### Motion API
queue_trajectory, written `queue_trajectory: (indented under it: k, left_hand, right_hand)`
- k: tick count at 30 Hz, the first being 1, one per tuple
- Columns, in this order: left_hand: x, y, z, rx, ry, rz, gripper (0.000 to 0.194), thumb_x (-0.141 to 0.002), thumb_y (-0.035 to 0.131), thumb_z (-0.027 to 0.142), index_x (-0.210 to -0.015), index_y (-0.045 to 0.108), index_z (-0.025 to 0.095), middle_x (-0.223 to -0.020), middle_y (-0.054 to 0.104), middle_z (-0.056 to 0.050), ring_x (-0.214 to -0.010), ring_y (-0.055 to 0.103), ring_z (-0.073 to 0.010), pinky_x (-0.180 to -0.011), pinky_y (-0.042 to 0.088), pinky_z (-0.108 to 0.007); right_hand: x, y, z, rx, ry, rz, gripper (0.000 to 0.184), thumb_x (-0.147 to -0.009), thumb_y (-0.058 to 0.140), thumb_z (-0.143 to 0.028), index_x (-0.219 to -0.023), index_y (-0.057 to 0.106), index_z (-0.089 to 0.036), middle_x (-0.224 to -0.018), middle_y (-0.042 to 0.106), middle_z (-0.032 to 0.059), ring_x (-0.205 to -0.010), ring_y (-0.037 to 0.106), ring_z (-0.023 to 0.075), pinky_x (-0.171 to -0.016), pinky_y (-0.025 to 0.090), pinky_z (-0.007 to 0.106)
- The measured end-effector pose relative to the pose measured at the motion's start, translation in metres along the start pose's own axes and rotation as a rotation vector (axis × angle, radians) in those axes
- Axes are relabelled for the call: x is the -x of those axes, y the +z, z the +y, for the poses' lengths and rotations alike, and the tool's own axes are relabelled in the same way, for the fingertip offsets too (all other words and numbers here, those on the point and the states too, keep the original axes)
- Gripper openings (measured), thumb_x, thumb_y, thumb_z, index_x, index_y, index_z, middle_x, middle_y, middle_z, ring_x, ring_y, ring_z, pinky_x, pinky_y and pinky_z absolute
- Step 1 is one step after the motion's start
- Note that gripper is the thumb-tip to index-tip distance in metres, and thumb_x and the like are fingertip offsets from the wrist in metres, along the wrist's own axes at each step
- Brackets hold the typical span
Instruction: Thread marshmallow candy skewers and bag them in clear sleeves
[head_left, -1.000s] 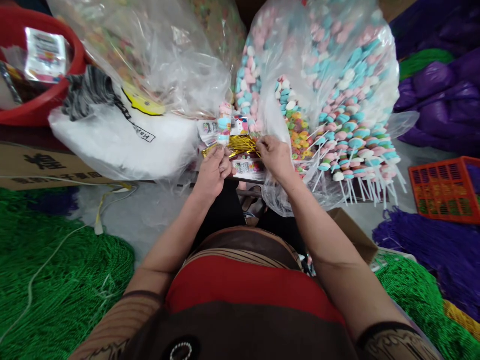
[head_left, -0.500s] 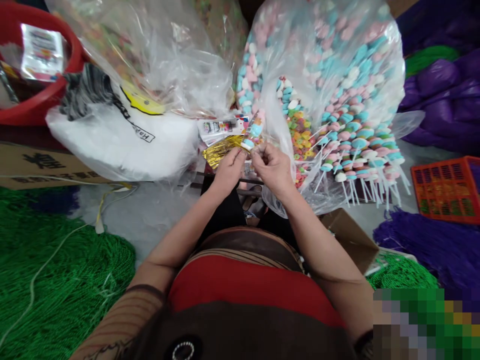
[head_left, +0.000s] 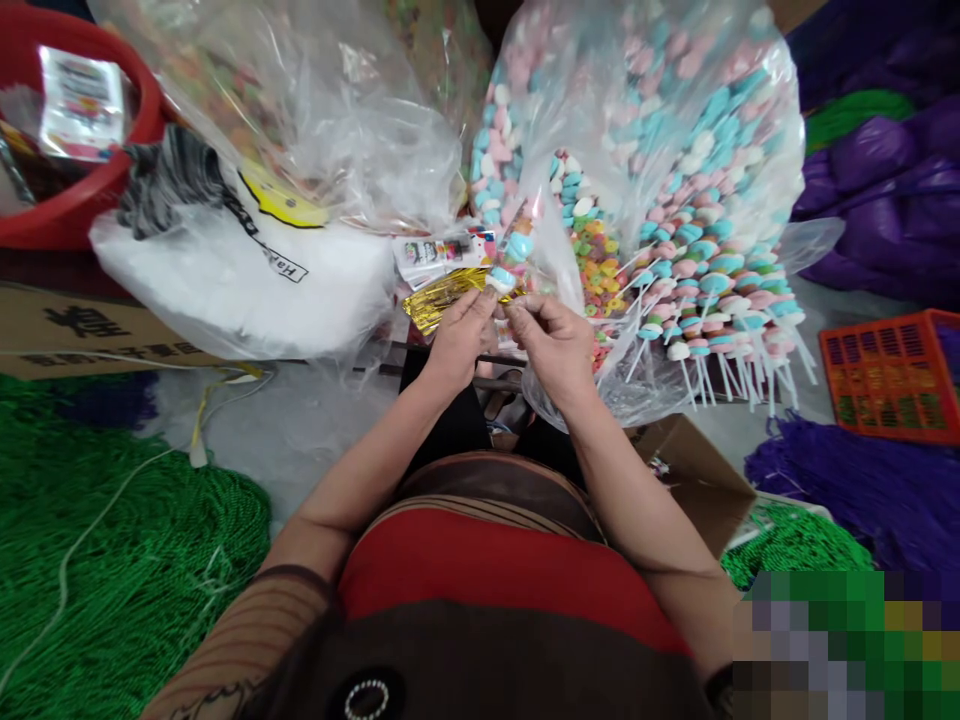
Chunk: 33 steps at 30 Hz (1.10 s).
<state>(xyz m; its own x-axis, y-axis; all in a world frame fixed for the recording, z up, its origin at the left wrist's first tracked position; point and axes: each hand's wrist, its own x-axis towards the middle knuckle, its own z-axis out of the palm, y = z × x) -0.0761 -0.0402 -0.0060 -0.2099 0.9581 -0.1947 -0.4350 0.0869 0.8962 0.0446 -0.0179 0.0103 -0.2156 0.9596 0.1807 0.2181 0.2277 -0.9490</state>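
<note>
A marshmallow candy skewer in a clear wrapper, with blue, white and pink pieces, points away from me. My left hand is closed around its lower end, just beneath the lowest marshmallow. Close beside it, my right hand pinches with thumb and forefinger at the gathered wrapper, where a thin gold twist tie shows between the hands. The stick end is hidden by my fingers. A bundle of gold twist ties lies left of the skewer, below a stack of printed labels.
Several finished-looking skewers are piled at the right before a big clear bag of marshmallows. Ring gummies sit nearer. At left are a white bag and a red basin; an orange crate stands far right.
My right hand has shifted slightly right and down, its fingers still pinched. The skewer has tilted a little to the right, while my left hand keeps its grip.
</note>
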Motion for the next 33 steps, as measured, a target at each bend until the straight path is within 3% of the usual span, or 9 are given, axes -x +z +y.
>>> queue_trajectory:
  k: [5,10,13,15,20,25,29,31,33]
  left_hand:
    - [0.014,0.004,0.025,0.173,-0.271,-0.225,0.050,-0.104,0.050,0.047,-0.062,0.051,0.019,-0.041,0.021,0.012,-0.031,0.020,-0.0037,-0.042,0.039,-0.019]
    - [0.021,0.002,0.036,0.252,-0.490,-0.418,0.055,-0.107,0.034,0.026,-0.055,0.050,0.017,-0.038,0.019,0.011,-0.027,0.019,-0.0050,-0.040,0.041,-0.020]
    - [0.024,0.002,0.036,0.288,-0.560,-0.453,0.059,-0.108,0.028,0.024,-0.053,0.049,0.017,-0.037,0.019,0.010,-0.026,0.019,-0.0054,-0.039,0.040,-0.020]
    - [0.025,0.004,0.034,0.314,-0.556,-0.432,0.059,-0.110,0.031,0.029,-0.055,0.049,0.017,-0.037,0.020,0.010,-0.027,0.020,-0.0051,-0.039,0.039,-0.019]
    - [0.023,0.017,0.023,0.306,-0.362,-0.254,0.049,-0.104,0.053,0.047,-0.064,0.049,0.019,-0.043,0.026,0.012,-0.032,0.023,-0.0037,-0.043,0.039,-0.018]
    - [0.014,0.023,0.007,0.066,-0.014,-0.024,0.051,-0.098,0.059,0.058,-0.067,0.046,0.020,-0.053,0.036,0.009,-0.042,0.032,-0.0048,-0.046,0.034,-0.019]
    - [0.007,0.011,0.000,-0.341,0.239,-0.050,0.047,-0.097,0.057,0.063,-0.076,0.055,0.020,-0.068,0.056,0.003,-0.068,0.057,-0.0116,-0.069,0.047,-0.025]
    - [0.006,0.006,0.004,-0.439,0.338,-0.104,0.044,-0.098,0.055,0.064,-0.093,0.061,0.020,-0.091,0.069,-0.004,-0.093,0.066,-0.0175,-0.087,0.052,-0.031]
    - [0.008,0.004,0.017,-0.421,0.416,-0.168,0.044,-0.098,0.054,0.061,-0.115,0.061,0.021,-0.122,0.069,-0.011,-0.121,0.064,-0.0227,-0.102,0.051,-0.037]
  right_hand:
    - [0.000,-0.007,-0.003,-0.262,0.166,-0.071,0.041,-0.079,0.081,-0.062,-0.077,0.069,-0.023,-0.068,0.068,-0.0025,-0.060,0.061,0.0130,-0.058,0.055,0.027]
    - [-0.004,-0.020,0.004,-0.442,0.171,-0.231,0.044,-0.059,0.096,-0.057,-0.081,0.074,-0.025,-0.086,0.077,-0.0012,-0.086,0.072,0.0193,-0.085,0.062,0.037]
    - [-0.004,-0.024,0.009,-0.467,0.230,-0.323,0.042,-0.061,0.094,-0.059,-0.079,0.076,-0.026,-0.084,0.077,0.0002,-0.090,0.073,0.0224,-0.087,0.061,0.041]
    - [-0.002,-0.020,0.011,-0.471,0.237,-0.258,0.040,-0.062,0.093,-0.060,-0.075,0.075,-0.026,-0.081,0.076,0.0003,-0.087,0.072,0.0224,-0.083,0.060,0.041]
    - [0.000,-0.002,0.013,-0.386,0.140,0.049,0.033,-0.073,0.087,-0.053,-0.069,0.070,-0.025,-0.073,0.068,-0.0023,-0.072,0.065,0.0160,-0.072,0.056,0.032]
    - [-0.003,0.007,0.011,-0.193,-0.002,0.153,0.032,-0.087,0.075,-0.049,-0.071,0.064,-0.024,-0.071,0.063,-0.0025,-0.074,0.062,0.0162,-0.074,0.055,0.032]
    - [-0.002,-0.002,-0.002,0.000,-0.149,0.193,0.021,-0.090,0.069,-0.037,-0.075,0.064,-0.023,-0.077,0.066,-0.0024,-0.079,0.063,0.0157,-0.083,0.053,0.033]
    - [-0.001,-0.008,-0.010,0.105,-0.264,0.207,0.017,-0.090,0.067,-0.031,-0.075,0.062,-0.024,-0.080,0.066,-0.0017,-0.081,0.064,0.0165,-0.084,0.053,0.035]
    - [0.001,-0.012,-0.016,0.192,-0.369,0.216,0.013,-0.091,0.065,-0.026,-0.078,0.062,-0.024,-0.083,0.068,0.0004,-0.084,0.065,0.0186,-0.086,0.054,0.038]
